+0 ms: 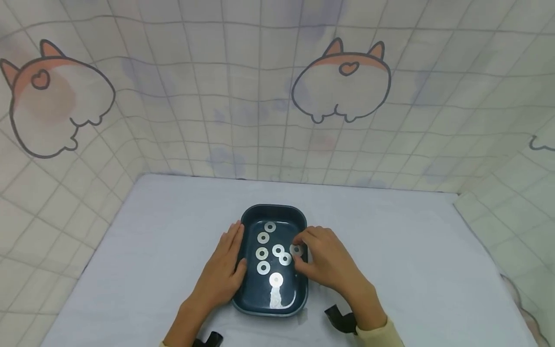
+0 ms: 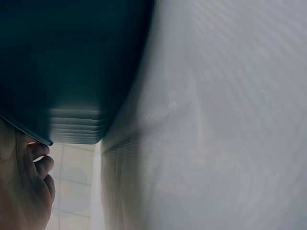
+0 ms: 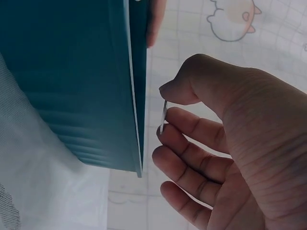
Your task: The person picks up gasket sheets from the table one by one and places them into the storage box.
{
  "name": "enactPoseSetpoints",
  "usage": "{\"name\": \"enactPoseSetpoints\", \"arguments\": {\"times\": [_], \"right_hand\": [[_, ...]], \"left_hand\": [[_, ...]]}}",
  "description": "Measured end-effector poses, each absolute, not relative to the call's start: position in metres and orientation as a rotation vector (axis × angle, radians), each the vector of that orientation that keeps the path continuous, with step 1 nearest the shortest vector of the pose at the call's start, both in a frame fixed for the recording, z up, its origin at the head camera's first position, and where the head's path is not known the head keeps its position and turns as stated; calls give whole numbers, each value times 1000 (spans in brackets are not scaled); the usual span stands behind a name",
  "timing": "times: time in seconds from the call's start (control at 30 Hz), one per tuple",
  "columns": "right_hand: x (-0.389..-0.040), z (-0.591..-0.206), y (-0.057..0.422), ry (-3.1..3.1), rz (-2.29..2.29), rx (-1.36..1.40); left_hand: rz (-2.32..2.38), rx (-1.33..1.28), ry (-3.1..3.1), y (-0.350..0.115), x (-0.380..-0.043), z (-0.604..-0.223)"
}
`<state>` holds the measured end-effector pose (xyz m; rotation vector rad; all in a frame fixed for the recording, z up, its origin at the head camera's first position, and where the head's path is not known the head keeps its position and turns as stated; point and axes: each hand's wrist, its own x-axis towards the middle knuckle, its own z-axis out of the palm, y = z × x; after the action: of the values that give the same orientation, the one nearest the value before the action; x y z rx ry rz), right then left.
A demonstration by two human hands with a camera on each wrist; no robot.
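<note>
A dark blue-green rectangular tray (image 1: 251, 299) holds several flat, pale washers, among them one washer (image 1: 263, 233) near the far end and a bright one (image 1: 276, 275) nearer the front. My right hand (image 1: 327, 258) pinches another washer (image 3: 163, 116) between thumb and fingertips, above the tray's right rim. It appears edge-on in the right wrist view, above the level of the rim. Along the left rim rests my left hand (image 1: 220, 272), its fingers extended together and the thumb near the tray's inner edge. The left wrist view shows the tray's ribbed outer side close up.
The tray stands on a white-covered table (image 1: 173, 217). A cloth wall (image 1: 260, 111) with a grid and cartoon animal print surrounds the back and sides. Black straps (image 1: 341, 320) show near the wrists, and a small piece of clear tape (image 1: 302, 316) lies by the tray's front corner.
</note>
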<state>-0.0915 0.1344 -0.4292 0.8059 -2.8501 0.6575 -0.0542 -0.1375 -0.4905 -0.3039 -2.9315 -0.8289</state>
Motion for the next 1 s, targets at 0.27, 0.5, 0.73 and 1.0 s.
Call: {"name": "enactPoseSetpoints", "arguments": {"times": [0.27, 0.5, 0.73, 1.0], "right_hand": [[-91, -430, 130, -2880, 631, 813], [-91, -432, 123, -2881, 585, 844], [-90, -433, 125, -2880, 560, 839], [-90, -433, 128, -2886, 605, 830]], "left_hand": [[-858, -294, -2921, -137, -53, -490], [-854, -302, -2915, -138, -54, -490], [-867, -292, -2915, -137, -53, -493], [-892, -310, -2913, -137, -54, -492]]}}
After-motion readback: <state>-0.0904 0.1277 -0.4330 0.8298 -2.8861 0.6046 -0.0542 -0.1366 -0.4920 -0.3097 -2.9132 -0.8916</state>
